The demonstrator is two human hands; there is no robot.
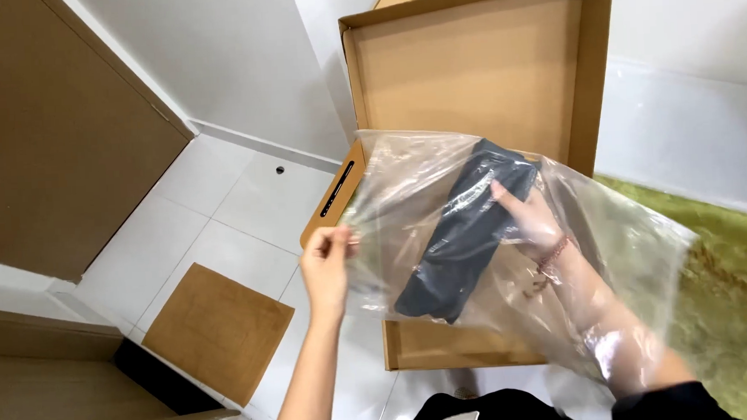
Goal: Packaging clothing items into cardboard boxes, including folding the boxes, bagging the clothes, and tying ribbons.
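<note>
The folded dark grey garment [468, 231] sits inside a large clear plastic bag [631, 248], held up in front of the open brown cardboard box [468, 69]. The right hand [532, 219] reaches deep into the bag, its forearm sheathed by the film, and its fingers [502, 190] are closed on the garment's upper end, nearest the box. The left hand [325, 268] is outside the bag, on the side away from the box's tall wall, with its fingers [341, 235] pinched together on the bag's edge.

To do this well, I judge the pinch on the bag edge should stay firm and pull the film taut, so the mouth stays wide and the plastic does not cling to the arm. The garment should be gripped across its folded width so it stays folded and slides flat along the film. A loose hold could let it unfold or bunch up in a corner.

Below the box, white floor tiles [245, 200] and a green rug [736, 302] show.
</note>
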